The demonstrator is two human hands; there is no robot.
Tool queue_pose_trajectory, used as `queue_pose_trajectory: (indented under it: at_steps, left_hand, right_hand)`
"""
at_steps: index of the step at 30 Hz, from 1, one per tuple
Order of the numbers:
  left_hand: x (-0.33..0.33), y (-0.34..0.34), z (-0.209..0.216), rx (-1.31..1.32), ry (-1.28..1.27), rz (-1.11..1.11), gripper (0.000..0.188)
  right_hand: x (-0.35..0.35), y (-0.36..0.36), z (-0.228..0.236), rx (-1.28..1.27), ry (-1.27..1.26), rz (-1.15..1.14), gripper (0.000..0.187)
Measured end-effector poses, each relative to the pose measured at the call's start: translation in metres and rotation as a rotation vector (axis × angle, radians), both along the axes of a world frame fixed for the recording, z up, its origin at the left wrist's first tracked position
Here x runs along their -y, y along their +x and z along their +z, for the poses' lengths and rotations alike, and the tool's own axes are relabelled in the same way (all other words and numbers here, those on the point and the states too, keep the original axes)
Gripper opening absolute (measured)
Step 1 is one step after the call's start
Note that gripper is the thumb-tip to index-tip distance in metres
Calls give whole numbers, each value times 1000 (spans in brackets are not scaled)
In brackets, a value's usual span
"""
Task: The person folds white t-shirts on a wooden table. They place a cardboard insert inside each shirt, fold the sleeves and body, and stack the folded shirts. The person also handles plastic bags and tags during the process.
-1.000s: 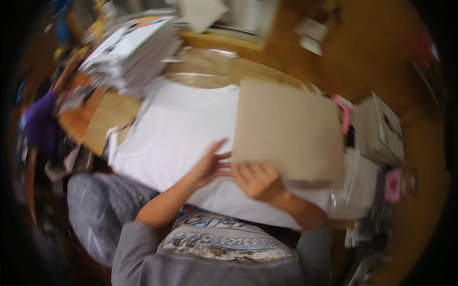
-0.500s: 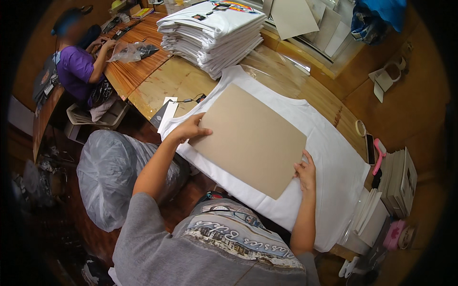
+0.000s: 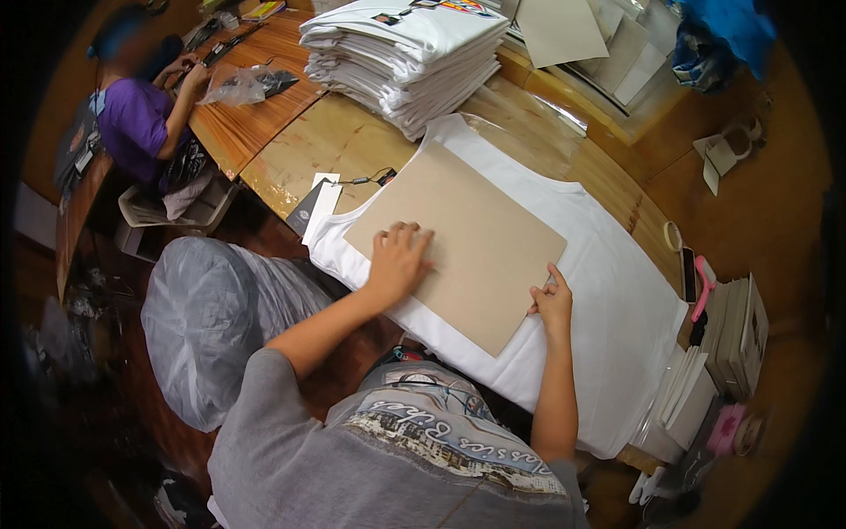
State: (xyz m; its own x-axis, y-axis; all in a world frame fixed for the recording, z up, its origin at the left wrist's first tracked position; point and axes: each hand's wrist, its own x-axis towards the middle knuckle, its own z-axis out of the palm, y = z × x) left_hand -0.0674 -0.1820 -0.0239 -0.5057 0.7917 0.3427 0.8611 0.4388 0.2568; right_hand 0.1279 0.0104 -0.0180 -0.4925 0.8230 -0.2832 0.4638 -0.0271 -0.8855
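Note:
A rectangular beige cardboard sheet (image 3: 480,251) lies on a white T-shirt (image 3: 608,309) spread over the table. My left hand (image 3: 400,264) rests on the left part of the cardboard, fingers spread and slightly bent, a little blurred. At the cardboard's right edge is my right hand (image 3: 551,304), its index finger stretched along the edge and its thumb apart; the other fingers are curled. Hang tags (image 3: 319,207), one white and one dark, stick out beside the shirt's neckline on a black cord.
A tall stack of folded white shirts (image 3: 401,66) stands at the back. A full grey plastic bag (image 3: 207,331) is on the floor at left. Tape roll (image 3: 672,236), phone (image 3: 688,273) and pink-handled tool (image 3: 704,286) lie at right. Another person (image 3: 137,123) sits at far left.
My left hand has let go of the cardboard's left edge and moved right onto its surface. My right hand's index finger has straightened. The cardboard has shifted slightly on the shirt.

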Motion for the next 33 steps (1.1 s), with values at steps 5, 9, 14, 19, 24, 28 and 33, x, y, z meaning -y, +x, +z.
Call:
queue_pose_trajectory:
  at_steps: [5,9,14,19,24,28,33]
  left_hand:
    - [3,26,-6,11,-94,-42,49]
    - [3,27,-15,23,-112,-54,48]
    - [2,24,-20,29,-134,-45,48]
    - [2,25,-19,46,-152,-37,49]
    - [2,25,-21,54,-144,-46,50]
    - [1,26,-20,67,-169,-42,51]
    - [2,26,-17,62,-170,-41,54]
  right_hand:
    - [8,-1,-6,-37,-5,5,56]
    - [9,-5,-7,-55,-18,8,56]
    - [9,-10,-7,-62,-4,10,55]
    - [7,-12,-8,-61,-19,0,55]
    - [6,-13,-9,-57,-3,12,56]
    - [6,-13,-8,-37,22,34,56]
    - [7,-13,-7,-56,7,44,56]
